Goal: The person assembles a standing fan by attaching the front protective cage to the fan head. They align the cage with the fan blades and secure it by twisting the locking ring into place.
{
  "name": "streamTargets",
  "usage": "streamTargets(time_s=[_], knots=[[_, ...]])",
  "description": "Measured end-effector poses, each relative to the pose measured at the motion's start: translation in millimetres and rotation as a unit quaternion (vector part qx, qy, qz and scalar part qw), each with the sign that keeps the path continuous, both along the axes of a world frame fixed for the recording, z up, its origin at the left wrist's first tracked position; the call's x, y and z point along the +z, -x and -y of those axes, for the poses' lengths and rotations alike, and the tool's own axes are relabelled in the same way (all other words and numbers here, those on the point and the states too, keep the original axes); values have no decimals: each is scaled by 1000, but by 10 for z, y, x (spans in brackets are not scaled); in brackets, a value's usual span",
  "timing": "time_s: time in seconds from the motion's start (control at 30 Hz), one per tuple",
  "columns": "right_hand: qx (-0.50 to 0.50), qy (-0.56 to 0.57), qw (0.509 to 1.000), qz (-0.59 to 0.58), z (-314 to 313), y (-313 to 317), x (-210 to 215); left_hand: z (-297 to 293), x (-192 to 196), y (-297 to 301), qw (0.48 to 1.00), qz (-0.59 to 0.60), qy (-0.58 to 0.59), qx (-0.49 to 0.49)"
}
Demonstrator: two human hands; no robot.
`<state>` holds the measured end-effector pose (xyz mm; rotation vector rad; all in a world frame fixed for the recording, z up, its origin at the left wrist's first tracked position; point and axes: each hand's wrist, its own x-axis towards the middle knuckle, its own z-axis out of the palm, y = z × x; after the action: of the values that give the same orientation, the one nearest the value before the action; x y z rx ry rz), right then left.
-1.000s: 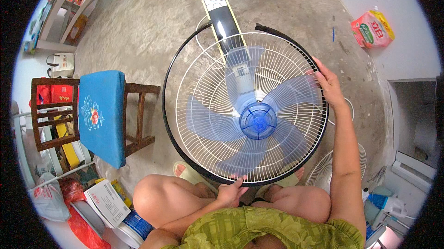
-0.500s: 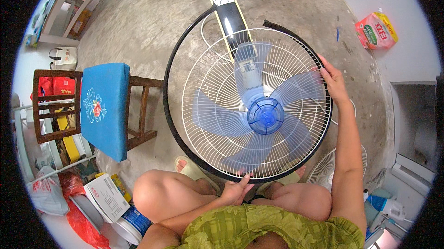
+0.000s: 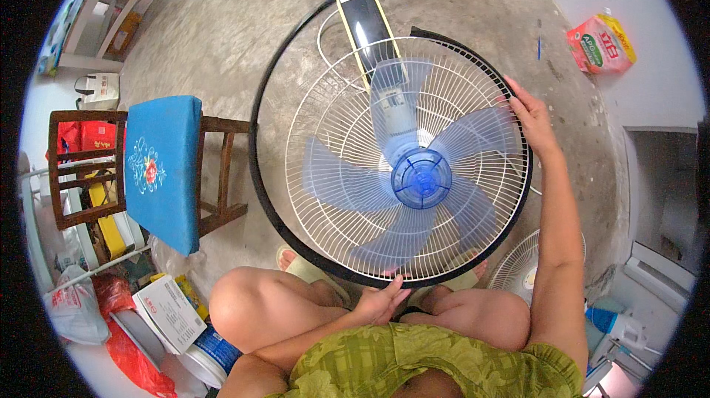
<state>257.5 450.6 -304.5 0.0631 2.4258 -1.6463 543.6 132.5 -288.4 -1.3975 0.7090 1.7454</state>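
A floor fan stands before my legs, with see-through blue blades (image 3: 340,176) inside a white wire guard (image 3: 299,209). A black flexible rim strip (image 3: 259,165) lies along the guard's right and lower edge. On the left it bows well away from the wires, and its two ends are apart at the top. My right hand (image 3: 534,124) is closed on the strip and guard edge at the upper right. At the bottom, my left hand (image 3: 381,302) pinches the strip against the rim. The fan's black column (image 3: 366,21) with a cream border extends beyond the guard.
A wooden chair with a blue embroidered seat (image 3: 164,176) is on the left. A second white fan guard (image 3: 518,265) lies under my right arm. A pink and yellow pouch (image 3: 600,44) leans at the right wall. Boxes and bags, including a white box (image 3: 170,314), crowd the lower left.
The strip's loose left side bows slightly farther from the guard, and its upper end has shifted left. My right hand is a little higher in view. The whole view has shifted slightly.
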Motion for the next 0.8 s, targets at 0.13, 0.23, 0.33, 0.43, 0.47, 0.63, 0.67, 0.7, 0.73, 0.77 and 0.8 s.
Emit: streamTargets(time_s=[0.13, 0.23, 0.33, 0.43, 0.47, 0.63, 0.67, 0.7, 0.73, 0.77, 0.8], knots=[[19, -2, 1000, -6, -48, 86, -40, -16, -151, -107, 998, -36, -36, 47], [16, 18, 1000, 5, 4, 159, 31, -36, -191, -137, 996, -25, -38, 77], [19, 38, 999, 20, -70, 197, 10, -61, -206, -148, 995, -72, 35, 67], [31, 47, 998, 29, -86, 199, 27, 6, -307, -210, 987, -109, 80, 81], [31, 48, 998, 31, -81, 189, 42, 52, -274, -158, 986, -119, 84, 81], [27, 17, 998, 45, -56, 157, 108, 317, -61, 236, 950, -142, 195, 200], [28, 6, 999, 46, -26, 164, 132, 373, -5, 369, 936, -136, 244, 213], [37, 17, 998, 42, -27, 180, 119, 486, -45, 415, 935, -126, 242, 227], [45, 29, 998, 38, -51, 194, 93, 608, -80, 456, 933, -115, 240, 242], [55, 40, 997, 34, -50, 216, 70, 682, -41, 538, 924, -148, 276, 220], [56, 40, 997, 35, -48, 228, 65, 725, 17, 642, 913, -179, 310, 197]])
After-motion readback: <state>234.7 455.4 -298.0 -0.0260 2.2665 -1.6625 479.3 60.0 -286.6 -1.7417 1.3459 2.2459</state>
